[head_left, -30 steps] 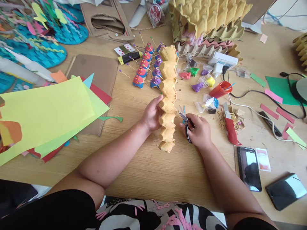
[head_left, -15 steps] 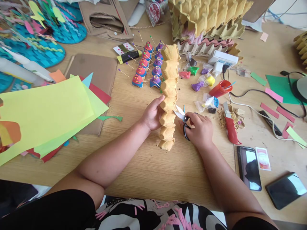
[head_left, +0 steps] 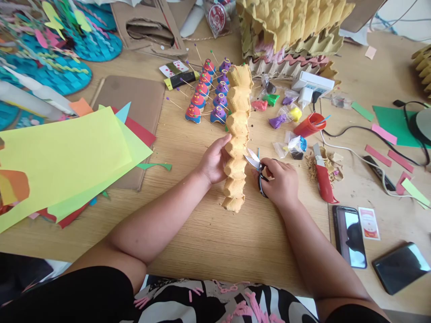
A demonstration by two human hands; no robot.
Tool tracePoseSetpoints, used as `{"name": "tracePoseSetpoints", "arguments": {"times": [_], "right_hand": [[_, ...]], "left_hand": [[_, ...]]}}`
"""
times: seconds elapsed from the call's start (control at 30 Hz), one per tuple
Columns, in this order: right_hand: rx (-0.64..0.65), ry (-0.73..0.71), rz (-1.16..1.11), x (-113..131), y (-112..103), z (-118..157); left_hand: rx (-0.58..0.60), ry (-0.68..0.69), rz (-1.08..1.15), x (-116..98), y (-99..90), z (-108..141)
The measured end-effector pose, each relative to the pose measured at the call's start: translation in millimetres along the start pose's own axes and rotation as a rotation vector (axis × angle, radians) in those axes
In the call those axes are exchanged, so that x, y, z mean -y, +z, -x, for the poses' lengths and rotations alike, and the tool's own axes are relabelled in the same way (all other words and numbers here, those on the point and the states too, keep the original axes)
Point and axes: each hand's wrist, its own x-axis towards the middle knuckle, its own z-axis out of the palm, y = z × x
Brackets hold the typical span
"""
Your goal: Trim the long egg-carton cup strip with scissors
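My left hand (head_left: 215, 160) grips the left edge of a long yellow egg-carton strip (head_left: 238, 130), which stands lengthwise in front of me. To its right, my right hand (head_left: 281, 181) is closed around the black handles of a pair of scissors (head_left: 254, 161). The blades are parted, with their tips at the strip's right edge. Behind the strip on the left are two rows of small clay figures, red ones (head_left: 193, 112) and purple ones (head_left: 218, 114), with pins stuck in them.
Yellow paper sheets (head_left: 67, 157) and brown cardboard (head_left: 134, 98) lie left. Right are clay packets (head_left: 278, 121), a red cup (head_left: 308, 125), a red cutter (head_left: 323, 179), cables and two phones (head_left: 350, 237). Egg trays (head_left: 296, 22) are stacked behind.
The scissors have shifted very slightly, their tips a little to the right. The strip's upper end has moved slightly. Both hands keep their hold.
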Motion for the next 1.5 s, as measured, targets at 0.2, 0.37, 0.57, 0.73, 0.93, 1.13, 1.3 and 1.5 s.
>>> {"name": "tracePoseSetpoints", "arguments": {"times": [0.2, 0.37, 0.57, 0.73, 0.93, 1.13, 1.3, 1.5], "right_hand": [[-0.015, 0.078, -0.033, 0, 0, 0], [0.007, -0.004, -0.028, 0, 1, 0], [-0.002, 0.136, -0.123, 0, 2, 1], [0.038, 0.329, -0.365, -1, 0, 2], [0.048, 0.418, -0.578, 1, -1, 2], [0.016, 0.428, -0.609, 2, 1, 2], [0.009, 0.424, -0.826, 3, 0, 1], [0.153, 0.458, -1.088, 9, -3, 1]], "left_hand": [[-0.009, 0.005, 0.007, 1, -1.8, 0], [0.01, 0.015, 0.024, 2, -2.5, -2], [-0.007, 0.059, -0.015, 2, -1.4, 0], [-0.008, 0.067, -0.044, 3, -0.5, 2], [-0.05, 0.073, -0.052, 4, 0.7, 0], [-0.077, 0.104, -0.039, 2, 3.4, -2], [-0.066, 0.109, -0.034, 3, 5.3, 0], [-0.013, 0.119, -0.046, 4, 4.5, 4]]}}
